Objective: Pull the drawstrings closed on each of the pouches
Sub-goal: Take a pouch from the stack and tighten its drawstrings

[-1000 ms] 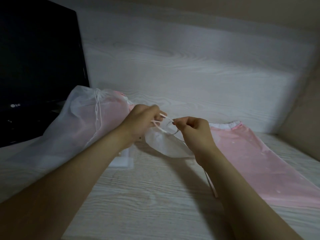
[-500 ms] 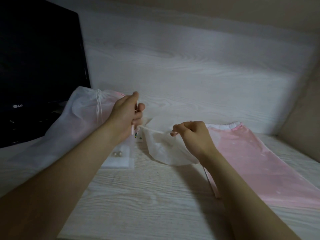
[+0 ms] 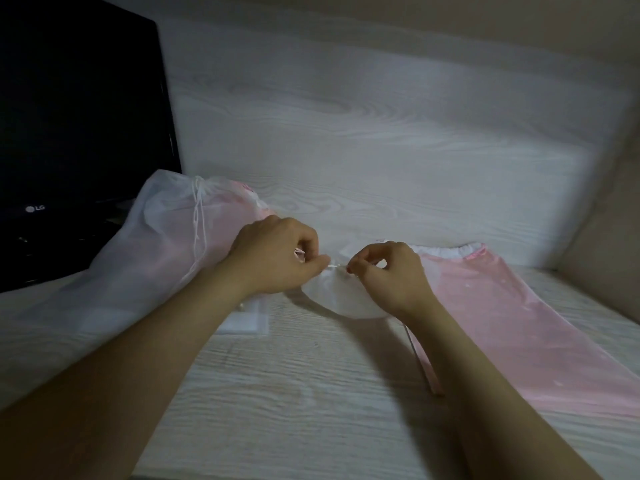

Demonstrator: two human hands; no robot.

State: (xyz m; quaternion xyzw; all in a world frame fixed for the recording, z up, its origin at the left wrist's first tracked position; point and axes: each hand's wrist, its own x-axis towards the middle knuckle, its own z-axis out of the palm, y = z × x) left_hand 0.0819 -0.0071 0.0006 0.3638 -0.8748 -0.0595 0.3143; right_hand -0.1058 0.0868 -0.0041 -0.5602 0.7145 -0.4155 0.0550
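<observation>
A pale wood-grain desk (image 3: 311, 393) runs out ahead and meets a back panel (image 3: 381, 133) of the same finish. A black flat monitor (image 3: 79, 133) stands at the far left. A large sheer white drawstring bag (image 3: 149, 258) slumps against its foot, its neck cinched and its cords hanging down the front. To the right a long pink satin pouch (image 3: 519, 323) lies flat, its white gathered mouth towards the panel.

Between the two, both bare forearms reach in from the near edge and meet at mid-desk. The small white fabric pouch (image 3: 343, 296) hangs just below the knuckles, its gathered mouth pinched between the two hands and its rounded body sagging to the desk. The left hand (image 3: 277, 258) is curled, knuckles up, thumb and forefinger nipping the thin white drawstring (image 3: 334, 268) at the mouth. The right hand (image 3: 391, 271), also curled, pinches the puckered rim from the other side. Fingertips nearly touch.

A small clear plastic packet (image 3: 247, 322) lies partly under the left wrist.
</observation>
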